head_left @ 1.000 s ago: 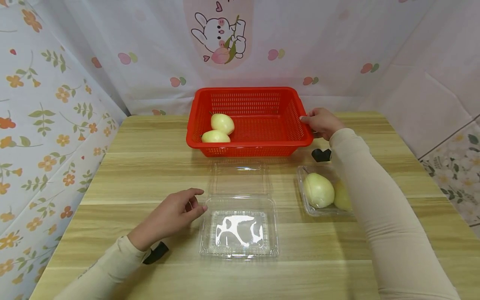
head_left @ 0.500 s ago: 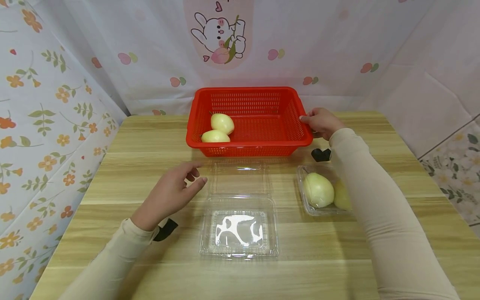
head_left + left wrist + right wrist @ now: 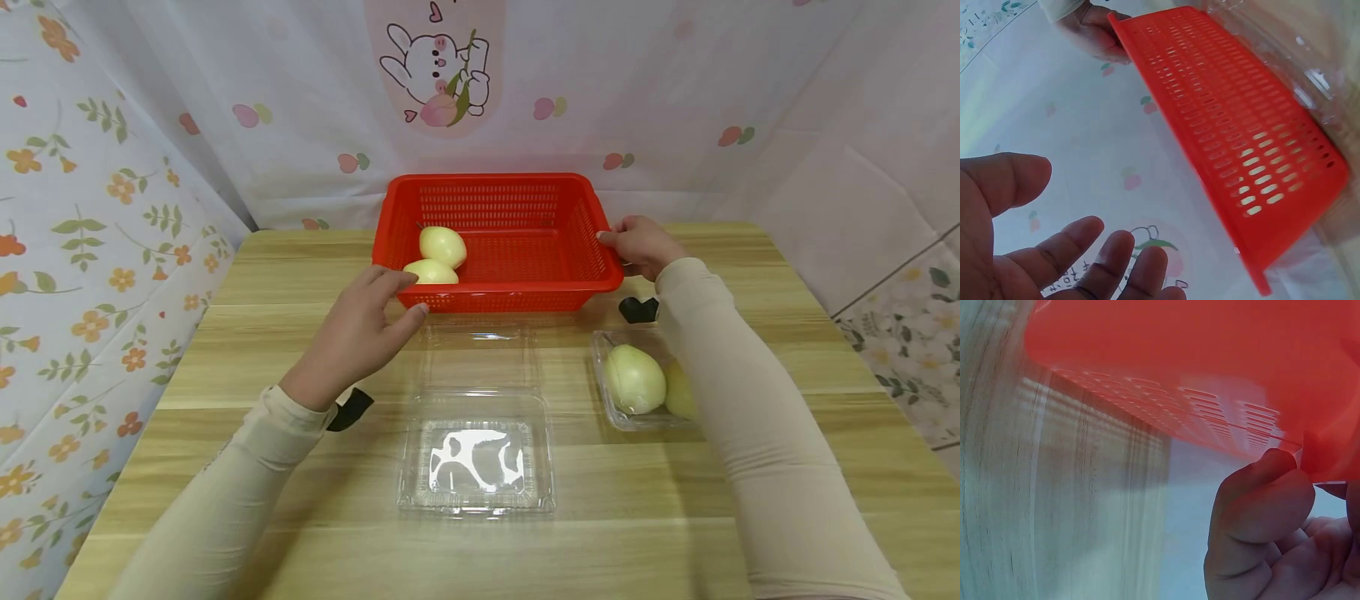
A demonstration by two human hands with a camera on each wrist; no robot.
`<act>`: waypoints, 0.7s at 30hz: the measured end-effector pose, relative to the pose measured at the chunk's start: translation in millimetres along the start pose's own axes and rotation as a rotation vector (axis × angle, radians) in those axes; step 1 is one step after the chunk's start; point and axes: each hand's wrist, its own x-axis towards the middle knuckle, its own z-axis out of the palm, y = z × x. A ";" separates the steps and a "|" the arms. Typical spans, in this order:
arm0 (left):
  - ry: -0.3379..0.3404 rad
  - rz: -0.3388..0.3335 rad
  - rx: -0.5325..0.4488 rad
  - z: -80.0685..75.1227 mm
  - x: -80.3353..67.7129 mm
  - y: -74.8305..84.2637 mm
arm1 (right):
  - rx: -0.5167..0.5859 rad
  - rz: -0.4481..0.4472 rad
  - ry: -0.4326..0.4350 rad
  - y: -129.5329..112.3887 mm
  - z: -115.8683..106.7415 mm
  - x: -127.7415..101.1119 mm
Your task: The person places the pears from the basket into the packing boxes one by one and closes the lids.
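Observation:
A red perforated basket (image 3: 517, 298) stands at the back of the table, with two pale yellow pears (image 3: 442, 247) lying at its left end. My right hand (image 3: 647, 244) grips the basket's right rim; in the right wrist view its curled fingers (image 3: 1260, 506) press up at that rim from below. My left hand (image 3: 360, 325) is over the basket's front left corner, fingers spread and slightly bent, fingertips close to the nearer pear (image 3: 429, 272). Nothing is between its thumb and fingers. In the left wrist view, the open fingers (image 3: 1115, 259) appear beside the basket's wall (image 3: 1222, 131).
An open clear plastic clamshell box (image 3: 476, 492) lies in front of the basket, lid folded back toward it. To the right, another clear box (image 3: 628, 423) holds pears (image 3: 636, 379), partly hidden by my right sleeve. Printed curtains (image 3: 300, 100) hang behind and beside the wooden table (image 3: 247, 358).
My left hand has moved forward from beside the clear box to the basket's front left corner, its fingers spreading. The right hand keeps its grip on the rim; basket and pears stay put.

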 end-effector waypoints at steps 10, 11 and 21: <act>-0.083 -0.038 0.040 2.5 26.4 9.3 | 0.002 -0.012 0.000 -0.4 0.4 -1.5; -0.089 -0.035 0.049 3.2 28.6 10.1 | 0.000 -0.012 0.000 -0.5 0.2 -1.7; -0.167 -0.027 0.128 -2.9 53.9 20.7 | -0.003 -0.008 0.001 0.9 0.0 -2.1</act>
